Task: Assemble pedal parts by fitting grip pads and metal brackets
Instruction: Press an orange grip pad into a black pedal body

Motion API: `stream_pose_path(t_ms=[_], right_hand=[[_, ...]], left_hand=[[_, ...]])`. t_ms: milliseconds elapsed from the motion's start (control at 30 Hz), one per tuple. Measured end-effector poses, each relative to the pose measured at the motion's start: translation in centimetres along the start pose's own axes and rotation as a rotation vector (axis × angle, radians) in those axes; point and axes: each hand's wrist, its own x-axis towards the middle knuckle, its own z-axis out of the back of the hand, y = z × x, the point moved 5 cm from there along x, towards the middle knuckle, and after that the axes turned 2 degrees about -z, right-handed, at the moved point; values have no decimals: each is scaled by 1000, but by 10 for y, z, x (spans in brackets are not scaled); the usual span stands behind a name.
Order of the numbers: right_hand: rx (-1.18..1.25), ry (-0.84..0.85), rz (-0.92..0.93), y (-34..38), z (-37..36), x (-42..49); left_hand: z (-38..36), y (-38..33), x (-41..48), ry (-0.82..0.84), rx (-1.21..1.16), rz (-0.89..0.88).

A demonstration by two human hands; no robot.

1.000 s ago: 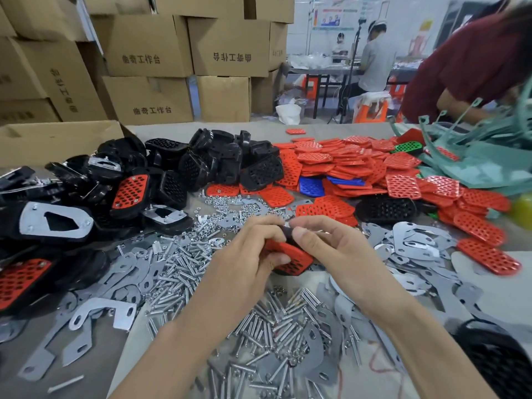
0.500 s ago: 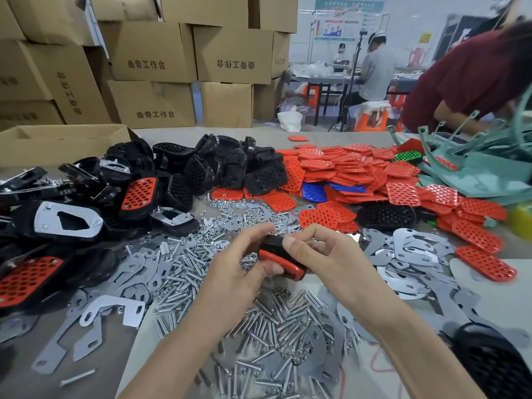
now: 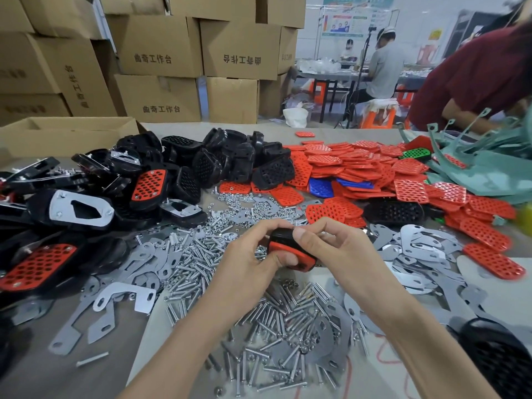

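Head view: closest to the camera, a big heap of shiny screws (image 3: 282, 321) lies on the desk (image 3: 72, 375), and a black part (image 3: 501, 358) at the bottom right corner is cut off by the edge. Just above the screws, both hands meet in the middle and hold one small pedal (image 3: 280, 237) in the air. The pedal is black with a red pad on it. The left hand (image 3: 250, 254) curls around its left end, fingers on top and thumb at the near edge. The right hand (image 3: 336, 254) pinches its right end, with the thumb pressed on top. The hands hide most of the pedal, so its shape is hard to see. Flat metal brackets (image 3: 417, 243) lie spread out to the right of the hands, and more lie to the left. Farther back there is a pile of black pedals (image 3: 224, 162) and a pile of red grip pads (image 3: 359, 165), with a blue pad (image 3: 321, 187) among them. Behind the desk stand brown boxes (image 3: 161, 50).
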Motion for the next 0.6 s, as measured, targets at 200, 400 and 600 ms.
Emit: stream_pose_path(t_ms=[200,400,600], right_hand=[[-75,-6,54,6,-2,11],[-172,-31,126,-2,-2,24],[-210,-43,233,-13,-6,27]], left_hand=[[2,5,11,-42,1,32],[4,6,26,-90,-42,75],[6,12,30,-101,-63,68]])
